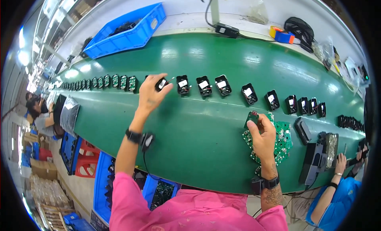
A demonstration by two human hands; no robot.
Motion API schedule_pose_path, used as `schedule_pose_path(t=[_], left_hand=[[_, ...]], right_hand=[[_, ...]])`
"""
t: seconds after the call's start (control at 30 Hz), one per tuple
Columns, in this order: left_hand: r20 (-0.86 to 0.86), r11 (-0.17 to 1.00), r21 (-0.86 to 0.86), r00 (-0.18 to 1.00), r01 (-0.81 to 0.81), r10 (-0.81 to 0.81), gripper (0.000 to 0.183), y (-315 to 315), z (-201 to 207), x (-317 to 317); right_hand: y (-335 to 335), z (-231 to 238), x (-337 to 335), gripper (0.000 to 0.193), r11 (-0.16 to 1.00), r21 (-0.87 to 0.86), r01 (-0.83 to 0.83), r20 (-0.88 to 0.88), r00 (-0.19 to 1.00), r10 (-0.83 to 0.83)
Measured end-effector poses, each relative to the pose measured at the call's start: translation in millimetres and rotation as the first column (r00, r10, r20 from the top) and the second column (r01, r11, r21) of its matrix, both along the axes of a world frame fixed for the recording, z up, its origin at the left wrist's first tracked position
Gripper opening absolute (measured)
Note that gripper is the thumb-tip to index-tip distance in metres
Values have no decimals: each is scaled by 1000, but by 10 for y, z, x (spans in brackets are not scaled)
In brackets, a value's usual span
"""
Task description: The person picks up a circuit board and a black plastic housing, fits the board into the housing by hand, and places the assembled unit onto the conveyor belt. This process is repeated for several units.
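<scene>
My left hand [151, 94] is closed round a small black plastic case [160, 85] in the row on the bench, thumb and forefinger on either side of it. A thin piece sticks out past its fingertips, too small to name. Between the thumb and fingers of my right hand [262, 139] is a green circuit board [251, 119], held above a loose pile of circuit boards [282, 137]. To the right of my left hand stand several open black cases [204, 86] with white labels and wires inside. Further left, a line of cases with green boards [123, 82] runs away.
A blue crate [119, 42] stands at the bench's back left. Right of the board pile lie a black device [303, 131] and a black box-shaped unit [312, 164]. A co-worker's hand [340, 163] is at the far right. Blue bins [104, 185] sit below the front edge.
</scene>
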State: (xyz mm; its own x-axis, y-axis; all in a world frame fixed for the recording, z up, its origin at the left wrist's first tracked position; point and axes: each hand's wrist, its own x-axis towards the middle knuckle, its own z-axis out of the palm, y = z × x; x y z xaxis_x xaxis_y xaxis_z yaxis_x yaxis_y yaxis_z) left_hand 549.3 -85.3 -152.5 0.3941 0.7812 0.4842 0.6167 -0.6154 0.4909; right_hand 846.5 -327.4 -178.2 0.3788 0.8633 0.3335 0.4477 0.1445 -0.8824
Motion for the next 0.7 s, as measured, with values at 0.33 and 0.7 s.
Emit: schedule_pose_path(t=[0.33,0.7], left_hand=[[-103,993,-64,989,99,-106,51,-1545,113,994],[-212,997,-74,977,-4,-12,64,-1569,-63,1098]], right_hand=[[-12,7,-234,28,979,-112,-173,-544,835,85],[-67,6,-332,23,985,-103,-137,-277,955,104]])
